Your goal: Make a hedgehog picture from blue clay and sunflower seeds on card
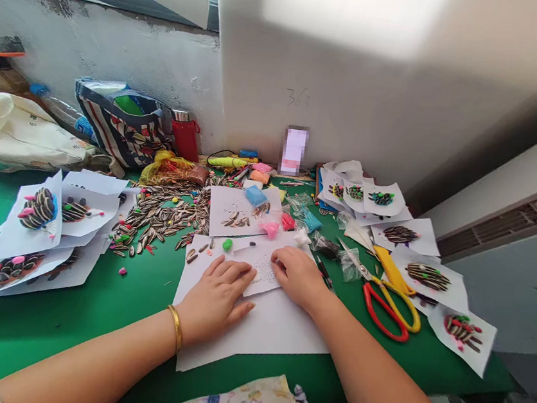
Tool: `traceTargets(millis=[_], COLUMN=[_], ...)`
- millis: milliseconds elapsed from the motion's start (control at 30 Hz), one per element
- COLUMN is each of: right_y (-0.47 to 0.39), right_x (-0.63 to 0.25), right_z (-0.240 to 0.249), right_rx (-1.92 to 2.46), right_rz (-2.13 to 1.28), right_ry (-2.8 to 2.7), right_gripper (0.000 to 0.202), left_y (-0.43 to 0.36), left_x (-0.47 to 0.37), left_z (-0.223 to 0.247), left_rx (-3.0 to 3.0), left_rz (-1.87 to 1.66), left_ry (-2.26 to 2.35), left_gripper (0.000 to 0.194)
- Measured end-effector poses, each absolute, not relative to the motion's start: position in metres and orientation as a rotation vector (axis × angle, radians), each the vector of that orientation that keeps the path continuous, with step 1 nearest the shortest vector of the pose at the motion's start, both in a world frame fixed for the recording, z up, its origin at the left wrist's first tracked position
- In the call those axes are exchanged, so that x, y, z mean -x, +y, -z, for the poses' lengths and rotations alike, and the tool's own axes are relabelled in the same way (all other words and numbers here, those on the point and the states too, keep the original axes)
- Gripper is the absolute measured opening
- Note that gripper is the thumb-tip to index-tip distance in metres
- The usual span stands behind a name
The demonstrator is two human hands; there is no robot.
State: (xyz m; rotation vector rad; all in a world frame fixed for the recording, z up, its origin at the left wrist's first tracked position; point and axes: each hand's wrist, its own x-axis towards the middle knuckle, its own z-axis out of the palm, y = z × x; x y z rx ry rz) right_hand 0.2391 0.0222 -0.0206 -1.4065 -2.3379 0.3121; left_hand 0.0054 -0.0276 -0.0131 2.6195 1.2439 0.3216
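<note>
My left hand (220, 294) lies flat with fingers stretched out on white paper (277, 332). Its fingertips reach the edge of a small sheet with a dotted outline drawing (266, 268). A whitish lump (256, 276), perhaps clay, shows beside its index finger. Over the drawing's right side, my right hand (297, 277) is curled, thumb and fingers drawn together; whatever they hold, if anything, is hidden. Just beyond my left hand sit a green clay ball (227, 245) and a few sunflower seeds (191, 256). Pink clay (270, 229) and white clay (302, 238) lie past my right hand.
Loose sunflower seeds (165, 215) spread at the back left. Scissors (390, 306) and a yellow-handled tool (393, 269) lie right. Seed-decorated cards flank both sides, including a left card (55, 219) and a right card (459, 356). A red bottle (186, 137) stands behind.
</note>
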Motion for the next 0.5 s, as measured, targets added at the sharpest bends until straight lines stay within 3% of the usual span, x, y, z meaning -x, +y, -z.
traceTargets(millis=[500], right_y=[0.0223], right_x=[-0.2392], right_z=[0.0207], right_rx=[1.408], right_rz=[-0.324], right_ry=[-2.338], right_gripper=[0.006], left_y=[-0.0276], left_x=[-0.0069], left_z=[0.0134], left_rx=[-2.642], left_rz=[-0.317], left_ry=[1.254], left_gripper=[0.053])
